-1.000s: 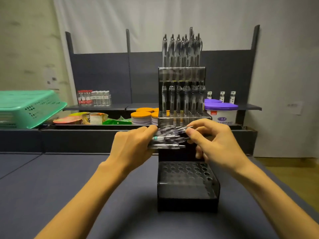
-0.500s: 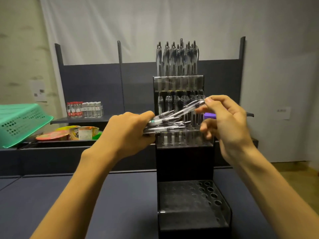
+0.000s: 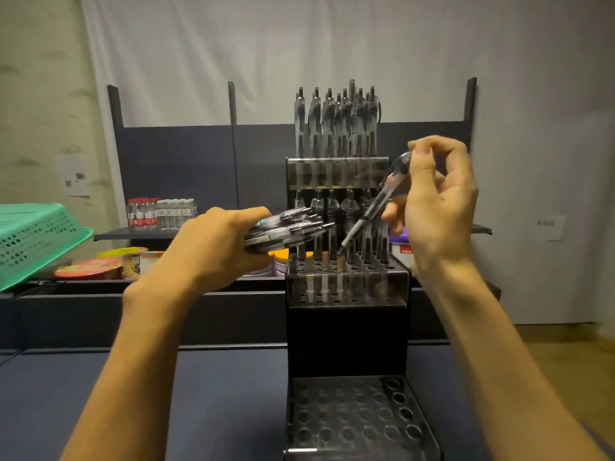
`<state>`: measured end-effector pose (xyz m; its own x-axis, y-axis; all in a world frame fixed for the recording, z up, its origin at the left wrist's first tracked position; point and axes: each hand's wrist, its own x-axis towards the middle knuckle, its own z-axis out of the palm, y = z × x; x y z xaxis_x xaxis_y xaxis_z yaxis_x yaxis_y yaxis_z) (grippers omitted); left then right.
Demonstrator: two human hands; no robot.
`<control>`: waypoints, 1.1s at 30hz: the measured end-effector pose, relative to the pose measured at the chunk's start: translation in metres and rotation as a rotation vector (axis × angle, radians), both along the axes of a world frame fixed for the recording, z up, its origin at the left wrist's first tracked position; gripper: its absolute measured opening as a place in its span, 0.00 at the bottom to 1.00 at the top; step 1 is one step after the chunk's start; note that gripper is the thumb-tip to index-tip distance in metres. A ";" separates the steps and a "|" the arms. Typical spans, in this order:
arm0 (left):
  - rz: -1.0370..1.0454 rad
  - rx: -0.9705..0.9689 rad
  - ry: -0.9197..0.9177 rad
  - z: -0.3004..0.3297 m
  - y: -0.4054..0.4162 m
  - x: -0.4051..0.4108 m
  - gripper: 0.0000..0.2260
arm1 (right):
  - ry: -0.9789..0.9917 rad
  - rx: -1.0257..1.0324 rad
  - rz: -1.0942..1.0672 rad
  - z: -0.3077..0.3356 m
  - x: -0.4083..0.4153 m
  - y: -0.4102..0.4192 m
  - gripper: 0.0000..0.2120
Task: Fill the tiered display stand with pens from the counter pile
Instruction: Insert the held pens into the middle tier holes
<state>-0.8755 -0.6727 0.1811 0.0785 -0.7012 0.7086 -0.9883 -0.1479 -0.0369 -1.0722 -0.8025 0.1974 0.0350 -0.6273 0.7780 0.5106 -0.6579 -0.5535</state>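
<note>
Item: clear pen (image 3: 372, 207), pinched near its top by right hand (image 3: 436, 207) fingertips, tip angled below them toward a middle-tier hole (image 3: 338, 268) (bring upright before lowering); left hand (image 3: 213, 247) grips spare pen bundle (image 3: 286, 227).

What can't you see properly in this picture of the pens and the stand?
- Head view: how many pens are in the bundle; the left hand covers their back ends.
- Whether the single pen in the right hand has reached a hole in the middle tier; motion blur.
- The front of the bottom tier; cut off by the lower edge.
- Labels on the small bottles; too small.
</note>
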 end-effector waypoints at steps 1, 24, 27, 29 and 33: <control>0.000 0.010 0.012 -0.002 -0.001 0.000 0.13 | 0.018 -0.022 -0.005 -0.002 0.002 -0.002 0.04; -0.068 -0.005 0.074 -0.006 -0.012 0.010 0.14 | 0.535 -0.527 -0.662 -0.019 0.022 -0.012 0.14; -0.078 -0.004 0.075 -0.008 -0.012 0.010 0.15 | 0.641 -0.555 -0.728 -0.020 0.020 -0.009 0.14; -0.077 -0.013 0.073 -0.008 -0.012 0.012 0.14 | 0.641 -0.566 -0.720 -0.020 0.020 -0.008 0.14; -0.085 -0.009 0.069 -0.008 -0.014 0.014 0.14 | 0.594 -0.549 -0.623 -0.019 0.021 -0.009 0.14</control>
<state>-0.8619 -0.6863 0.1727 0.0679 -0.7011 0.7098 -0.9974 -0.0635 0.0327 -1.0515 -0.8112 0.1784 0.2979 -0.2278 0.9270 -0.2680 -0.9520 -0.1478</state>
